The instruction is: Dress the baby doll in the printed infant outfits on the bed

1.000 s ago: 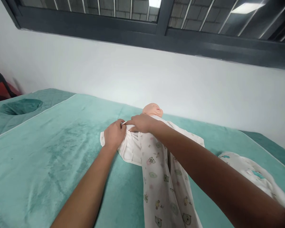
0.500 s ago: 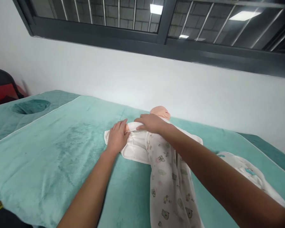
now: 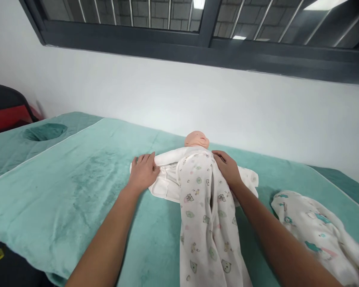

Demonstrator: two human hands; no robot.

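A baby doll lies on its back with its head toward the wall. White baby clothing with a long sleeve is around its upper body. A white printed baby garment lies over its front and hangs toward me. My left hand is closed over the end of the sleeve on the left, hiding the doll's hand. My right hand is beside the doll's chest on the right, fingers curled at the printed garment's upper edge. Its fingertips are partly hidden.
A teal padded bed carries everything, with a round face hole at its far left. Another white printed garment lies crumpled on the right. A black and red chair stands left. A white wall and barred window rise behind.
My right hand has moved right, from the left sleeve to the doll's other side. The left hand stays at the sleeve end. The view has shifted, showing more of the crumpled garment.
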